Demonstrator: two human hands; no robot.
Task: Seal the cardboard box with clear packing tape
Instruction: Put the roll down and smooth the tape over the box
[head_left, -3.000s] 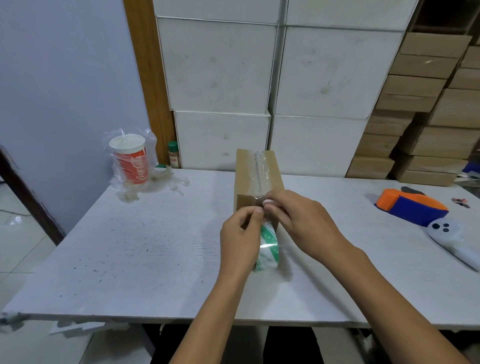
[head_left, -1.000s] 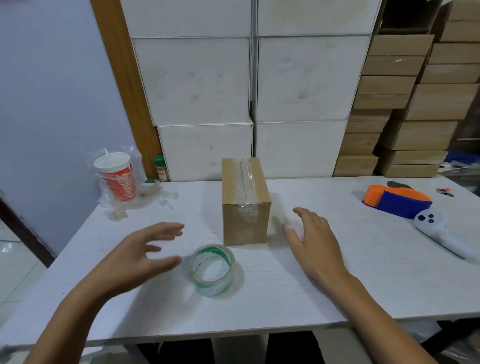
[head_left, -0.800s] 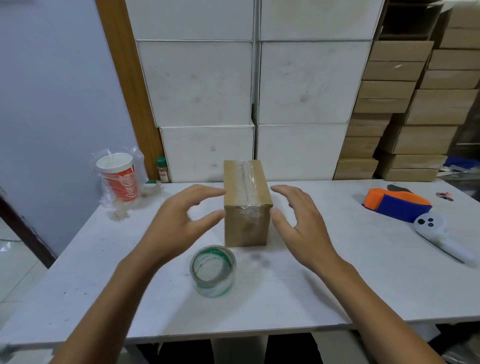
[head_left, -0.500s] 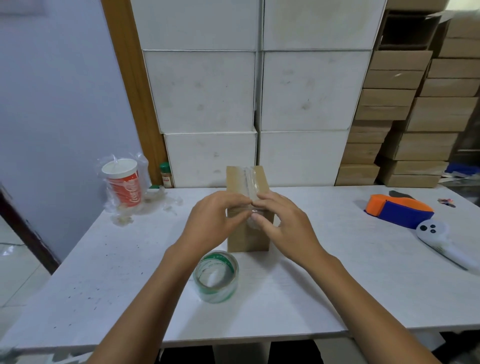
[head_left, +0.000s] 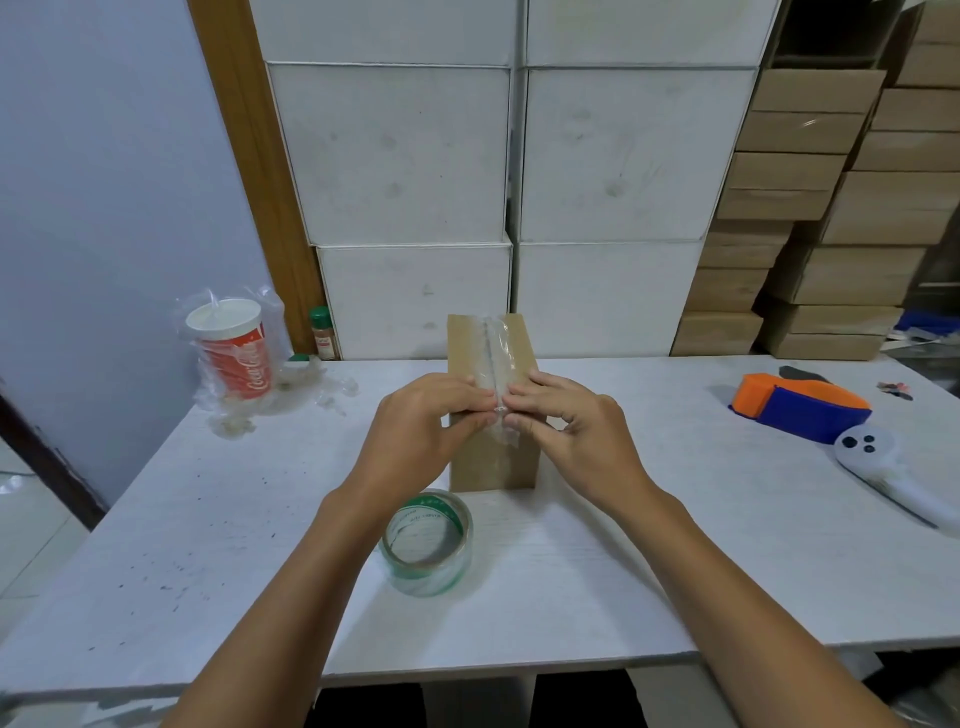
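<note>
Head cam: I've got both hands, left (head_left: 421, 426) & right (head_left: 566, 431), fingers flat on the box (head_left: 493, 467) front edge mid-table, gripping nothing; tape strip (head_left: 493, 348) runs straight away from me.

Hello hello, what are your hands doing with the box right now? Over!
Left hand and right hand pressing tape on cardboard box, near top edge. Tape roll flat on table, nearer than the box. Nothing in the way.
</note>
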